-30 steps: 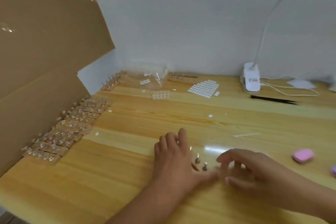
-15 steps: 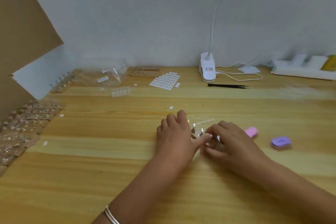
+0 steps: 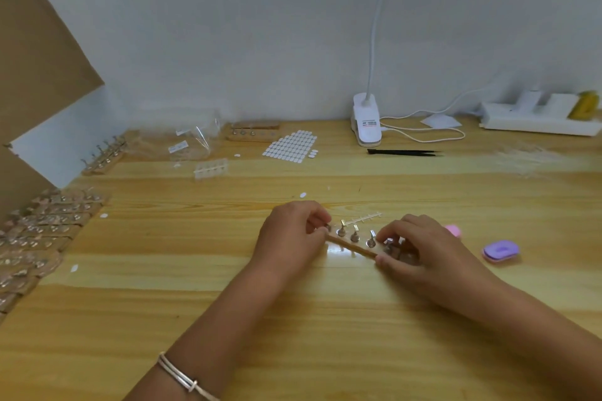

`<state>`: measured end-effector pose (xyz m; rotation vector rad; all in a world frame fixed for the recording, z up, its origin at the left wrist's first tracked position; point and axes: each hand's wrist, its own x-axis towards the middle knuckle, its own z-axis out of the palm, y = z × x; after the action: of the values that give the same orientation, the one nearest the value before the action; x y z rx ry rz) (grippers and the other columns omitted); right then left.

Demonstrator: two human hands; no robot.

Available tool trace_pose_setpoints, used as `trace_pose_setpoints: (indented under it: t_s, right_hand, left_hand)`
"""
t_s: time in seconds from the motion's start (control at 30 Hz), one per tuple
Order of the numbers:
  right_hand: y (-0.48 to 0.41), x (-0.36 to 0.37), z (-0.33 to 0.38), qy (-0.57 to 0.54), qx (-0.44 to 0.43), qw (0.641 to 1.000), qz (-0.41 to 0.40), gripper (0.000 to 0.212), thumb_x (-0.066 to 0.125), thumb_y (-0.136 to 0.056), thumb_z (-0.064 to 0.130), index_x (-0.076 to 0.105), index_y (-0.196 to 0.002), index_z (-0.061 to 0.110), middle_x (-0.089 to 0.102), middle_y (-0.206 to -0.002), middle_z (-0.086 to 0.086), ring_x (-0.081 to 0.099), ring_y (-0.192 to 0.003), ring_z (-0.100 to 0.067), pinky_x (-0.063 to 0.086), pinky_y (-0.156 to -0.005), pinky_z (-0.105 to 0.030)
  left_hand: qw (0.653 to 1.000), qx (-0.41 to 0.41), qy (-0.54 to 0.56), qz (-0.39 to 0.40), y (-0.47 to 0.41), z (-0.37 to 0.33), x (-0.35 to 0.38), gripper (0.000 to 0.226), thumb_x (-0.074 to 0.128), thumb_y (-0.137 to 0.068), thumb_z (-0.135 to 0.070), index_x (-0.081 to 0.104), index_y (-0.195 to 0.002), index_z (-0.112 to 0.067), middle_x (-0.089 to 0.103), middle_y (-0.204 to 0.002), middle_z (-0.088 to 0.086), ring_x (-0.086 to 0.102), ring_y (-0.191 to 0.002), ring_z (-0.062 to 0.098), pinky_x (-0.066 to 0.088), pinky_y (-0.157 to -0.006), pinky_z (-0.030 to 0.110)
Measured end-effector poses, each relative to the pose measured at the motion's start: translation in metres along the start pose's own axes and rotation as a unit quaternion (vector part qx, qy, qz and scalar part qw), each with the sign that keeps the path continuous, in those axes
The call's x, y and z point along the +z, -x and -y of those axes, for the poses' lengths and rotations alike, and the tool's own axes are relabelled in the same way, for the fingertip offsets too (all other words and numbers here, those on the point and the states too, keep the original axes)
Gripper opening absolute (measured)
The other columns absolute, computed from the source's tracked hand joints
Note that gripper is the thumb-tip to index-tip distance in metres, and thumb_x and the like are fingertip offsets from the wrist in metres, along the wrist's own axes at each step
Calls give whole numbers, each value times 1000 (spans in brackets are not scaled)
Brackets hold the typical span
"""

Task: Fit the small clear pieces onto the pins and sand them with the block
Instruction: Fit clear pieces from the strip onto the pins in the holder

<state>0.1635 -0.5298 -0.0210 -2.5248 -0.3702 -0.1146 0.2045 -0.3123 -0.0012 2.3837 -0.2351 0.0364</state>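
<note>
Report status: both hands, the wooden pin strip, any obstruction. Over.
Left hand and right hand grip opposite ends of narrow wooden strip of metal pins. Purple oval block lies apart, right. Nothing obstructing.

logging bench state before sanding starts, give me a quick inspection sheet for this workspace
surface: light wooden table, few white flecks.
job's things: wooden strip of metal pins held between both hands; pink oval block and purple oval block to its right; clear plastic sprue behind it.
clutter: sheet of white oval stickers, black tweezers, clear plastic bag, rows of pin strips at left.
grippers: left hand pinches the strip's left end; right hand grips its right end.
cables: white lamp cable looped at the back.
surroundings: white clip lamp, white power strip, brown cardboard, white wall.
</note>
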Motion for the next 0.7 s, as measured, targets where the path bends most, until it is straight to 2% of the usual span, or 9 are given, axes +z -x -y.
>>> trace_pose_setpoints:
  t_s: [0.07, 0.13, 0.23, 0.33, 0.47, 0.6, 0.7]
  right_hand:
    - [0, 1, 0, 1, -2, 1000, -3, 18, 73, -88, 33, 68, -104, 29, 55, -92, 17, 47, -96, 1, 32, -80, -9]
    - [0, 2, 0, 3, -6, 1000, -9, 18, 73, -88, 32, 68, -105, 27, 55, -92, 17, 47, -94, -2, 32, -80, -8]
    - [2, 3, -1, 4, -14, 1000, -16, 20, 73, -88, 31, 69, -107, 25, 54, -92, 18, 47, -93, -5, 32, -80, -10]
    - [3, 4, -3, 4, -19, 1000, -20, 21, 73, -88, 31, 69, -108, 24, 54, -94, 18, 48, -95, -8, 34, -82, -17]
    - [5, 6, -3, -5, -26, 999, -28, 22, 75, -87, 29, 70, -107, 22, 56, -94, 15, 48, -94, -10, 33, -83, -13]
    - [9, 8, -3, 5, -35, 998, -44, 22, 76, -87, 25, 71, -107, 18, 60, -96, 7, 50, -93, -15, 35, -82, -26]
    - [11, 8, 0, 14, -46, 997, -56, 21, 79, -84, 21, 72, -104, 15, 63, -94, 4, 55, -89, -19, 41, -80, -32]
  left_hand:
    - [1000, 15, -7, 5, -3, 0, -1, 13, 69, -82, -12, 75, -88, -22, 71, -82, -10, 66, -82, 7, 54, -81, 33]
    - [998, 44, -37, 24, -6, -1, -3, 17, 67, -84, -12, 77, -91, -23, 72, -85, -9, 66, -83, 8, 53, -81, 33]
    - [990, 86, -85, 75, -10, 1, -9, 27, 62, -86, -6, 77, -102, -22, 72, -95, -3, 65, -89, 13, 50, -91, 37]
    - [986, 107, -97, 86, -11, 3, -13, 24, 66, -86, -10, 77, -101, -25, 70, -93, -4, 63, -90, 15, 45, -99, 41]
    - [984, 128, -119, 26, -9, 2, -11, 17, 62, -91, -17, 75, -100, -25, 72, -93, -7, 65, -91, 15, 49, -89, 37]
    - [982, 157, -102, -42, -12, 2, -13, 17, 59, -94, -15, 70, -106, -20, 73, -85, -5, 67, -80, 19, 52, -77, 38]
    - [979, 172, -110, -26, -15, 2, -13, 19, 56, -95, -15, 52, -113, -20, 66, -75, -6, 63, -69, 20, 52, -70, 38]
